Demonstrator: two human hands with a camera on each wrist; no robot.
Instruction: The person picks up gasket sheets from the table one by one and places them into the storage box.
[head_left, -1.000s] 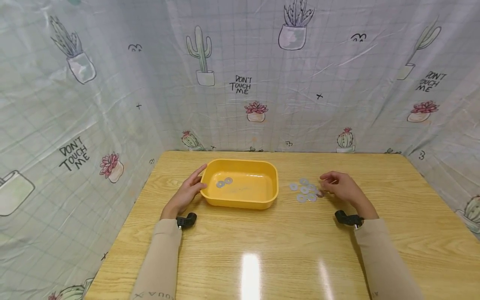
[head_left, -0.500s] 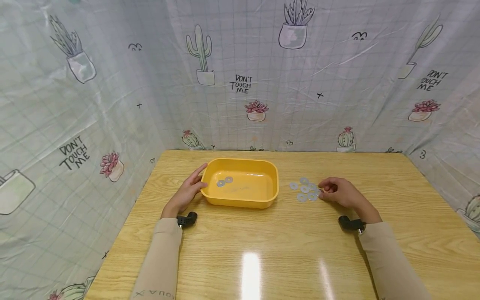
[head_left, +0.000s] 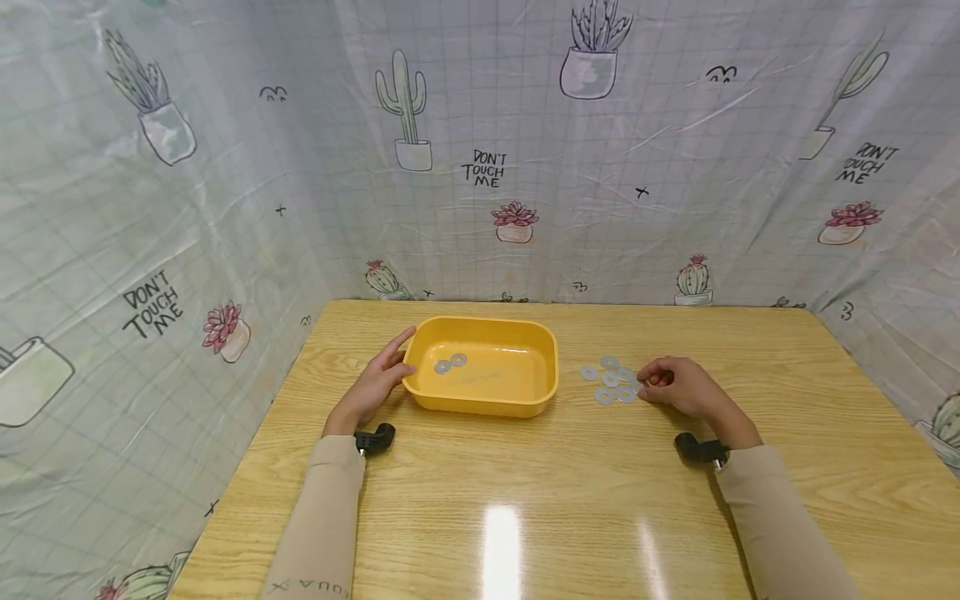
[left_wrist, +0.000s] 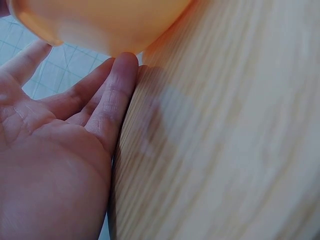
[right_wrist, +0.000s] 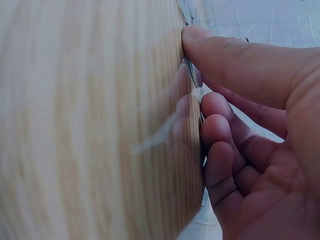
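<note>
Wood, pale and shiny, makes up the surface (head_left: 525, 500), and two beige sleeves reach over it from the near edge. At about four o'clock from the middle of the surface, the right hand (head_left: 686, 390) has its fingers curled down and its thumb (right_wrist: 235, 55) pressing on a washer (right_wrist: 194, 75) at the edge of the pile. It looks like a pinch that is only starting, because the washer lies flat on the wood. To do this well, I think the thumb should tip one edge up or slide the ring clear of the others, so the fingers can get under it and take just one.

The loose washers (head_left: 609, 379) sit just to the left of that hand, near three o'clock. They are flat, thin, grey metal rings with a hole in the middle, lying close together.

At nine o'clock the left hand (head_left: 372, 387) rests with straight, relaxed fingers against the side of the yellow tray (head_left: 480, 402). Its grip holds nothing; it only touches the tray wall.

Two washers in the tray (head_left: 449, 363) lie side by side near its left end.

Behind everything hangs a curtain (head_left: 487, 167) with cactus drawings.
</note>
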